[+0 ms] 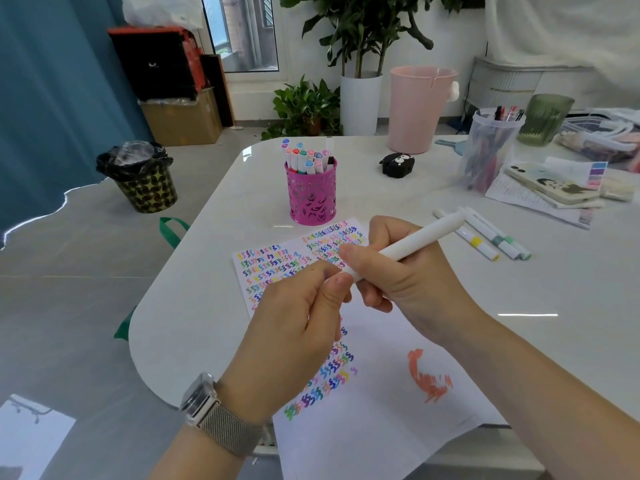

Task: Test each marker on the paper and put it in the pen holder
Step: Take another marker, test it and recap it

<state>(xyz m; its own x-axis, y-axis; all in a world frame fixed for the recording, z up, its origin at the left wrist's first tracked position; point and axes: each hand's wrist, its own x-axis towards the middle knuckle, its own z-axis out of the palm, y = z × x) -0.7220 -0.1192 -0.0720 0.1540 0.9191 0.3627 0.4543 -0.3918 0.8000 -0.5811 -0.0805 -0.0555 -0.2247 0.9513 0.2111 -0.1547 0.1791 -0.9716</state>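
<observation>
Your paper (381, 403) lies nearest on the glossy white table (571, 306), covered in rows of coloured squiggles and one orange scribble, none of it readable as words. Above it, your left hand (294, 327) pinches the near end of a white marker (415, 242) while your right hand (391, 271) is closed round its barrel. Beyond, three markers (491, 237) lie to the right, and the pink pen holder (311, 194) stands full at the paper's far edge.

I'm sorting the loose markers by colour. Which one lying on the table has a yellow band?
The marker nearest the person, leftmost of the loose group right of the paper. It has a yellow band and tip; the others show green.
</observation>
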